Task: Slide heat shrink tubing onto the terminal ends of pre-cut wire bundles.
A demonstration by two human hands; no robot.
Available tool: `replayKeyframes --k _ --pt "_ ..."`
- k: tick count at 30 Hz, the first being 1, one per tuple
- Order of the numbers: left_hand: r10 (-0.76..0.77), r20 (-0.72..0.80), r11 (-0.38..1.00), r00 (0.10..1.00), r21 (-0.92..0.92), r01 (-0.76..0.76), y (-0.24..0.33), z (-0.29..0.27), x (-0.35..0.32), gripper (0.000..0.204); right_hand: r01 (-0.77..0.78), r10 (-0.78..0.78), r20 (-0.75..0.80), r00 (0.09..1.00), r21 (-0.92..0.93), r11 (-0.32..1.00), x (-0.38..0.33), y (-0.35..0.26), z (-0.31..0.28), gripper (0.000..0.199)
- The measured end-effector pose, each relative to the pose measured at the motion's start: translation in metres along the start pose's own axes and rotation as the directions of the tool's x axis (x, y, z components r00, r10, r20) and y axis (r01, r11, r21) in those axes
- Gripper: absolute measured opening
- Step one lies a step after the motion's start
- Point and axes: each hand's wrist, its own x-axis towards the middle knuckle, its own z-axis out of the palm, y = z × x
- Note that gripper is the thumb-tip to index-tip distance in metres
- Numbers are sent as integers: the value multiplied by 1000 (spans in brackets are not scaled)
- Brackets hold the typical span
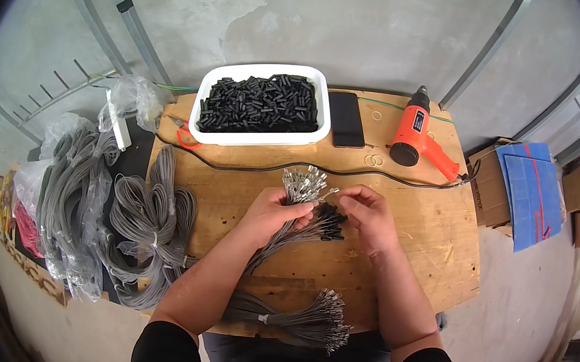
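My left hand (273, 215) is closed around a bundle of grey cables, whose silver metal terminals (304, 181) fan out above the thumb. Just to its right, my right hand (373, 220) has its fingertips pinched at a single cable end (331, 192) that sticks out from the bundle. Below the hands, a cluster of cable ends with black sleeves (332, 223) lies over the table. Nearer to me rests another tied bundle of grey cables (288, 321) with bare metal ends.
A white tub (259, 139) full of short black tubes stands at the back, beside a black phone-like slab (348, 120). An orange heat gun (411, 134) lies at the back right. Large coils of grey cable (150, 219) fill the left. A black cord (255, 170) crosses the wooden table (425, 253).
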Motion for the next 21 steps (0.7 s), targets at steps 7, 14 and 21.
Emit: replayKeyframes --k 7,14,21 --pt "-43 -51 999 998 -29 42 3 6 -2 25 265 -266 6 964 -125 956 -3 10 8 13" --pt "-35 -10 998 999 46 35 1 3 -1 22 179 -178 24 984 -60 982 -1 10 9 11" --pt "2 17 995 1000 102 -4 -4 3 2 19 281 -277 59 959 -85 956 1 17 7 9"
